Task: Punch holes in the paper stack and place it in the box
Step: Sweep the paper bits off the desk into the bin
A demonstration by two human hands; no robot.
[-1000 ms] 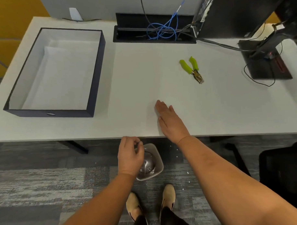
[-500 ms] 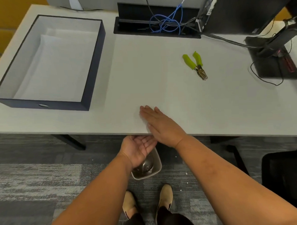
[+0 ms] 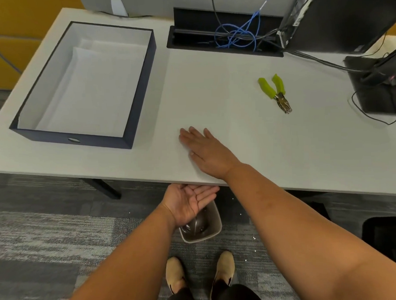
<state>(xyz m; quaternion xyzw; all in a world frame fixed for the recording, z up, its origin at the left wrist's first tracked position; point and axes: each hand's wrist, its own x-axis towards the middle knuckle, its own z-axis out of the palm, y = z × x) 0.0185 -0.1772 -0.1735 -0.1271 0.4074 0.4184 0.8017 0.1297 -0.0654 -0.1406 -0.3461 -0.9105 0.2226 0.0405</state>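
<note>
- Neither grip holds anything: the right hand [image 3: 206, 153] lies flat, palm down, fingers together on the worktop [image 3: 271, 147] near its front edge, and the left hand [image 3: 190, 205] is cupped palm up, fingers spread, just under that front edge, below the right hand.
- On the worktop's left side the box [image 3: 141, 93] stands uncovered, dark outside and white inside, reaching from the back edge almost to the front.
- Inside it lies the paper stack [image 3: 85, 97], flat on the floor of the box; whether its holes are punched is too small to tell. It looks light and limp in single sheets, stiffer together, with smooth faces that would slide over one another. Taking it by a short edge, thumb on top and fingers beneath, should keep the sheets squared.
- Directly under the cupped hand, a small bin [image 3: 201, 229] stands on the carpet.
- Toward the right back of the worktop rests the green-handled hole punch [image 3: 275, 91], well apart from both hands; it reads as rigid and best held by its two handles.
</note>
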